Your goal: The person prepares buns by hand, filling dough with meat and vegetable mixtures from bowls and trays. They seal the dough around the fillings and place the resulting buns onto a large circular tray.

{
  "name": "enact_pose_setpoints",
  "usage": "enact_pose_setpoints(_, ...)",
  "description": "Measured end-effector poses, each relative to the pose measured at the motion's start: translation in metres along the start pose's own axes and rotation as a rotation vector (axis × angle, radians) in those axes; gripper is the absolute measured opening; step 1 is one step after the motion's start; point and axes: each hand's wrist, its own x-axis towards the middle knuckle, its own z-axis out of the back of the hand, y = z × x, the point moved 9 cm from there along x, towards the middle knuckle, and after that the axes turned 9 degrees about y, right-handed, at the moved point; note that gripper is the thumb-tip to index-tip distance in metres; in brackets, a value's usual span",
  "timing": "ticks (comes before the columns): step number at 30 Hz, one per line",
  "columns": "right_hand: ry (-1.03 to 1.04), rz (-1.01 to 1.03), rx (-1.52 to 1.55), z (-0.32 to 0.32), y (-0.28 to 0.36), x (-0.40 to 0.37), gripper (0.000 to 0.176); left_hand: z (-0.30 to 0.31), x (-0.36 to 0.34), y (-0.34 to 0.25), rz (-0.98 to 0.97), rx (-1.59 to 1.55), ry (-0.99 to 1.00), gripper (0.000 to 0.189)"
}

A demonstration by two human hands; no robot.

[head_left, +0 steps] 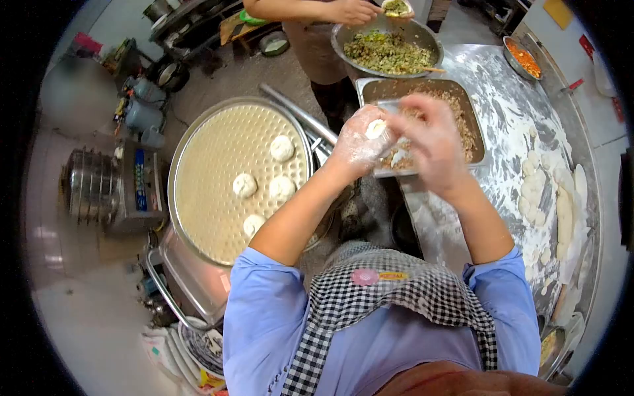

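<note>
My left hand (362,142), dusted with flour, is cupped around a small white dough bun (376,129). Close on its right, my right hand (432,142) is smeared by motion, its fingertips near the bun; whether they hold anything is hidden by the blur. Both hands are above the near left part of a rectangular metal tray (480,142) of minced filling (456,105). To the left, a large round steamer tray (205,178) with a dimpled surface bears several white buns, one of them (282,148) near its right side.
A co-worker's hands (356,12) hold filled dough over a bowl (432,49) of green filling at the top. A floured metal table (489,198) on the right bears dough pieces (532,188) and a long dough roll (564,211). An orange-filled bowl (524,59) stands behind.
</note>
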Motion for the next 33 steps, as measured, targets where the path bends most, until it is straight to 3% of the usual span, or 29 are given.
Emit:
enact_pose_setpoints(1,-0.036,-0.084,0.170,0.004,-0.005,-0.010,0.026,-0.003,-0.012,0.001,0.091,0.058,0.005,0.021)
enact_pose_setpoints(3,-0.094,-0.250,0.523,0.003,-0.015,-0.031,0.026,-0.005,-0.036,0.011,0.013,-0.046,-0.047,0.029)
enact_pose_setpoints(4,-0.092,-0.286,0.639,-0.012,-0.016,-0.045,0.024,-0.014,-0.054,0.018,0.104,-0.266,-0.056,0.032)
enact_pose_setpoints(5,-0.061,-0.363,0.767,-0.035,-0.017,-0.061,0.023,-0.013,-0.068,0.017,0.045,-0.253,-0.098,0.033)
enact_pose_setpoints(7,0.018,-0.525,1.015,-0.090,-0.010,-0.098,0.023,-0.011,-0.105,0.037,0.113,-0.158,-0.201,0.037)
enact_pose_setpoints(8,0.027,-0.726,1.385,-0.130,0.001,-0.122,0.025,-0.008,-0.124,0.030,0.133,-0.049,-0.277,0.040)
enact_pose_setpoints(9,0.045,-0.781,1.534,-0.160,0.014,-0.139,0.030,-0.006,-0.142,0.031,0.145,-0.007,-0.369,0.042)
enact_pose_setpoints(12,0.166,-0.972,2.182,-0.215,0.068,-0.147,0.030,-0.004,-0.177,0.084,0.189,0.002,-0.474,0.046)
enact_pose_setpoints(13,0.235,-1.022,2.338,-0.227,0.081,-0.142,0.030,-0.004,-0.185,0.062,0.282,-0.216,-0.539,0.053)
enact_pose_setpoints(14,0.328,-0.998,2.114,-0.225,0.085,-0.130,0.027,-0.005,-0.195,0.038,0.363,-0.436,-0.630,0.065)
enact_pose_setpoints(15,0.470,-0.818,2.045,-0.215,0.096,-0.107,0.026,0.007,-0.208,0.051,0.283,-0.588,-0.754,0.068)
enact_pose_setpoints(17,0.538,-0.677,1.579,-0.190,0.095,-0.077,0.026,-0.003,-0.205,0.054,0.242,-1.115,-0.423,0.064)
enact_pose_setpoints(19,0.218,-0.280,0.748,-0.151,0.077,-0.043,0.027,0.013,-0.214,0.058,0.124,-1.127,-0.562,0.048)
enact_pose_setpoints(20,0.235,-0.374,0.946,-0.164,0.073,-0.050,0.028,0.025,-0.220,0.059,0.055,-1.070,-0.637,0.044)
enact_pose_setpoints(22,0.506,-0.682,1.488,-0.197,0.095,-0.084,0.030,0.046,-0.231,0.041,-0.112,-0.857,-0.752,0.032)
enact_pose_setpoints(23,0.646,-0.842,1.754,-0.202,0.120,-0.104,0.031,0.054,-0.240,0.033,-0.103,-0.665,-0.808,0.031)
enact_pose_setpoints(24,0.642,-0.973,2.020,-0.201,0.146,-0.110,0.029,0.062,-0.247,0.025,-0.097,-0.472,-0.856,0.030)
enact_pose_setpoints(25,0.511,-0.961,2.199,-0.202,0.163,-0.106,0.024,0.070,-0.256,0.016,-0.089,-0.278,-0.901,0.029)
enact_pose_setpoints(27,0.370,-0.917,2.145,-0.207,0.174,-0.093,0.019,0.083,-0.269,0.016,-0.067,-0.273,-0.913,0.026)
enact_pose_setpoints(29,0.412,-0.664,1.722,-0.201,0.180,-0.069,0.013,0.102,-0.285,0.021,-0.070,-0.333,-0.917,0.027)
enact_pose_setpoints(30,0.504,-0.567,1.344,-0.194,0.185,-0.059,0.010,0.109,-0.291,0.028,-0.059,-0.403,-0.909,0.030)
enact_pose_setpoints(33,0.395,0.138,0.512,-0.174,0.237,-0.041,0.011,0.111,-0.319,0.065,0.149,-0.672,-0.798,0.039)
